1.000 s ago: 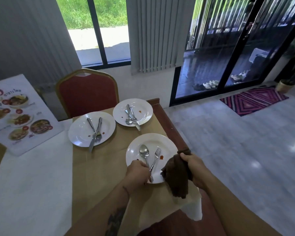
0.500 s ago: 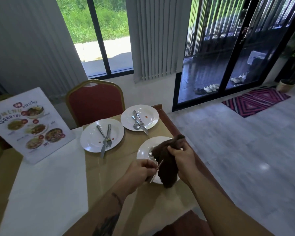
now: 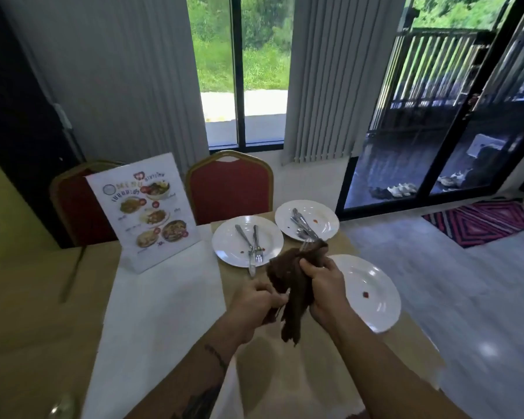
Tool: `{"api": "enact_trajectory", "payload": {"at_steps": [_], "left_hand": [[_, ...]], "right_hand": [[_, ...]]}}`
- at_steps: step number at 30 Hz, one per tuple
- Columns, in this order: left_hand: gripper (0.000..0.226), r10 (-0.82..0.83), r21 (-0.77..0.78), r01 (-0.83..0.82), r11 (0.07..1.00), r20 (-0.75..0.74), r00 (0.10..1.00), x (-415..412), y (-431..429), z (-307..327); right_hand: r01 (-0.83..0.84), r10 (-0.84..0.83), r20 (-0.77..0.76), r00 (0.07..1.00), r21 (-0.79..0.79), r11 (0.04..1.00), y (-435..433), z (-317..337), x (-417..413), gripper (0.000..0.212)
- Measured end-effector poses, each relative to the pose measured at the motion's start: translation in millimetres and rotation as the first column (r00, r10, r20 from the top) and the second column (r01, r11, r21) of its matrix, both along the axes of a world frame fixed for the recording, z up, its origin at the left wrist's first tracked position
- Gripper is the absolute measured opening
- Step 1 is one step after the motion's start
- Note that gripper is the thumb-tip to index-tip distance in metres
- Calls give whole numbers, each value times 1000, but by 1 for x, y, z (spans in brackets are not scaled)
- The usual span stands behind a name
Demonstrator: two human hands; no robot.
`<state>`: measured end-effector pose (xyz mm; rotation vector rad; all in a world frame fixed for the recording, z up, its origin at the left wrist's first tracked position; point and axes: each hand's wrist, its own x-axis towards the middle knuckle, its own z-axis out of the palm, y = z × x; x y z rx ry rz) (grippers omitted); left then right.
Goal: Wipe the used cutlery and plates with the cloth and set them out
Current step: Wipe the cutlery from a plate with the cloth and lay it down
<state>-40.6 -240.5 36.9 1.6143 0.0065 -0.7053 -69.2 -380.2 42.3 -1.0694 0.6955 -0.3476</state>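
Menu card (image 3: 147,213) stands upright at the table's far left. Its heading looks like "MENU". The script lines below are too blurred to read, set among photos of dishes.

Count:
- **Plates:** three, all white.
  - Far-left plate (image 3: 224,246) carries two pieces of cutlery lying side by side, one of them a fork, plus small red spots.
  - Far-right plate (image 3: 325,217) holds an overlapping bundle of cutlery. At least two pieces; exact number not clear.
  - Near plate (image 3: 375,300), by the right forearm, bears one red spot.
- **Chairs:** two red ones (image 3: 229,189) with gold frames, behind the table (image 3: 152,322).
- **Cloth:** one, brown (image 3: 291,285).

The cloth is raised above the table between the near plate and the far-left plate, its tail hanging down. The right hand (image 3: 324,285) is clenched round it. Tines of a fork (image 3: 306,244) stick out of the top of the bundle. The left hand (image 3: 254,300) has its fingers curled tight at the fork's lower end, where only a glint of metal shows beside the cloth.

A patterned pink-and-dark rug (image 3: 481,222) lies on the floor at right. Pale shoes (image 3: 401,189) sit beyond the glass door.
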Motion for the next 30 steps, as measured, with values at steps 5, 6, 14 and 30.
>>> {"api": "enact_trajectory", "payload": {"at_steps": [5, 6, 14, 30], "left_hand": [[20, 137, -53, -135, 989, 42, 990, 15, 77, 12], [16, 193, -36, -191, 981, 84, 978, 22, 90, 16], [22, -137, 295, -27, 955, 522, 842, 71, 136, 64], [9, -20, 174, -84, 981, 523, 852, 104, 194, 72]], "right_hand": [[-25, 26, 7, 1000, -134, 991, 64, 1, 11, 21], [-29, 29, -7, 1000, -187, 982, 74, 2, 13, 19], [-220, 240, -25, 970, -506, 834, 156, 19, 12, 16], [-348, 379, -150, 913, -770, 535, 182, 12, 21, 28]]}}
